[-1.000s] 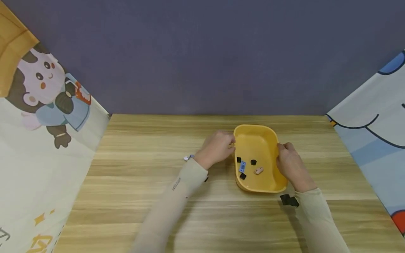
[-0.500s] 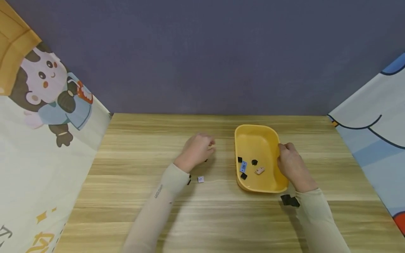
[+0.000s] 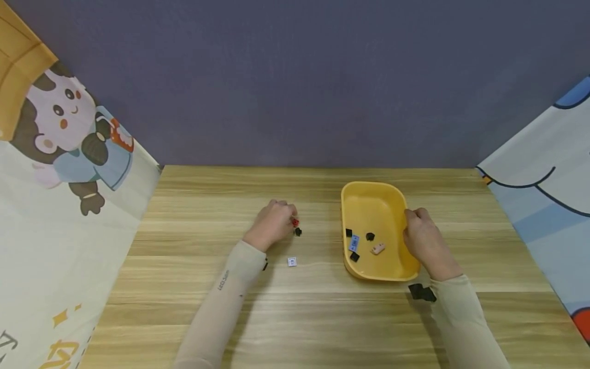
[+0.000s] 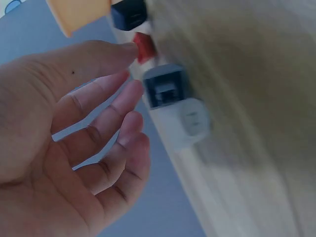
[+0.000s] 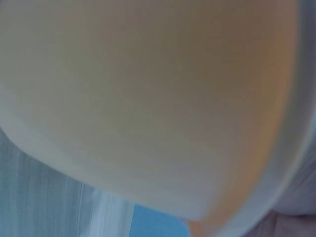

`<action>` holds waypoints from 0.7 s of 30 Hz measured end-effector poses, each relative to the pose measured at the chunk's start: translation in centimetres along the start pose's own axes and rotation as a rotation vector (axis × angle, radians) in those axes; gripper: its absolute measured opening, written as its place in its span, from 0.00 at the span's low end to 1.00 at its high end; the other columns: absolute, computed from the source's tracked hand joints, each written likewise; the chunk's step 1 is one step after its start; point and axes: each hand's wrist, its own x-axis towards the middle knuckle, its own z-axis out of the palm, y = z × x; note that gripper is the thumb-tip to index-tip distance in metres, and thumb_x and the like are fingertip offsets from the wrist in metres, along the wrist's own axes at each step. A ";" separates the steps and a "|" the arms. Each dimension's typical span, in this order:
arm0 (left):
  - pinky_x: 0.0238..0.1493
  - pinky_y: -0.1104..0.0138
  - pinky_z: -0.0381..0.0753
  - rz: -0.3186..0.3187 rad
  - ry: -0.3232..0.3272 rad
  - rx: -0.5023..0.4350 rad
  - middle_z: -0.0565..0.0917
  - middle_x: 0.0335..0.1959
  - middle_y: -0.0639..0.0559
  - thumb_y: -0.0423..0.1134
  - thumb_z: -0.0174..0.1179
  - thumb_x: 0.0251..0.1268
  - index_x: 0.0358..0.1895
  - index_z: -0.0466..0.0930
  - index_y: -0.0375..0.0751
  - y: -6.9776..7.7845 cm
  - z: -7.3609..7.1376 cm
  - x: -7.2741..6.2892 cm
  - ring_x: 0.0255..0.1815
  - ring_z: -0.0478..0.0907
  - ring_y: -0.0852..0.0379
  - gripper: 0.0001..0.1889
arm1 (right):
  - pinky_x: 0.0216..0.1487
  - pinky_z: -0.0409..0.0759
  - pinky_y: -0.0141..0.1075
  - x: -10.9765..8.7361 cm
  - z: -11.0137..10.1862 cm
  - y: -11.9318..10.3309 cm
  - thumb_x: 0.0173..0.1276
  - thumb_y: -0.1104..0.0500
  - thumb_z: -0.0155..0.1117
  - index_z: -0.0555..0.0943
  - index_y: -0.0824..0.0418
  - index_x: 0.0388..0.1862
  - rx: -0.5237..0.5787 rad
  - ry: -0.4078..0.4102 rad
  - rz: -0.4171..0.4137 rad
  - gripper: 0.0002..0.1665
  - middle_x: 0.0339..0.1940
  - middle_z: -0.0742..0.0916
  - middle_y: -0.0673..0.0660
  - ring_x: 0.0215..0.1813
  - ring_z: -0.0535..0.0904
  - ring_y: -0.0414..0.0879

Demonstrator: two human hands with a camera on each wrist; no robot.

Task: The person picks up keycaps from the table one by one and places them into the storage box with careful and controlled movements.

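As the right hand (image 3: 425, 240) grips the right-hand side of a yellow tray (image 3: 373, 205), its fingers curled at the rim, the left hand (image 3: 271, 223) bends over the tabletop (image 3: 350, 328) beside a small red piece (image 3: 295, 222). The tray sits right of the tabletop's middle, nearer the far edge; the red piece lies to its left, well in from the left edge.

The left forearm, in a pale sleeve (image 3: 216, 302), slants inward from the near side, back of the hand uppermost. Seen from the left wrist, the fingers (image 4: 91, 136) are loosely bent, leaving a narrow gap to the thumb (image 4: 94, 60), whose tip is at the red piece; contact cannot be told. A dark piece (image 4: 165, 89) and a white piece (image 4: 192, 121) lie near the fingertips.

A black piece (image 3: 298, 232) is just beside the red one, with a pale square piece (image 3: 292, 262) closer to the near side. Inside the tray, a blue piece (image 3: 354, 243), a pink piece (image 3: 378, 248) and three black bits (image 3: 354, 257) lie toward its near end.
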 end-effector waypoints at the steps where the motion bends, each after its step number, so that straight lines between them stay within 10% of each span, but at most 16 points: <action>1: 0.42 0.61 0.80 -0.008 -0.010 -0.003 0.85 0.42 0.47 0.30 0.67 0.60 0.46 0.87 0.41 -0.1 0.1 0.0 0.41 0.78 0.48 0.11 | 0.40 0.80 0.58 0.0 0.0 0.0 0.63 0.77 0.53 0.70 0.86 0.55 -0.001 0.000 0.000 0.21 0.45 0.73 0.81 0.42 0.77 0.70; 21: 0.41 0.62 0.82 -0.055 -0.039 -0.029 0.83 0.39 0.51 0.34 0.67 0.63 0.43 0.87 0.44 -0.5 1.0 0.2 0.39 0.80 0.54 0.07 | 0.39 0.81 0.57 0.0 0.0 0.0 0.63 0.77 0.53 0.71 0.85 0.54 -0.002 -0.001 0.003 0.20 0.42 0.74 0.79 0.41 0.76 0.68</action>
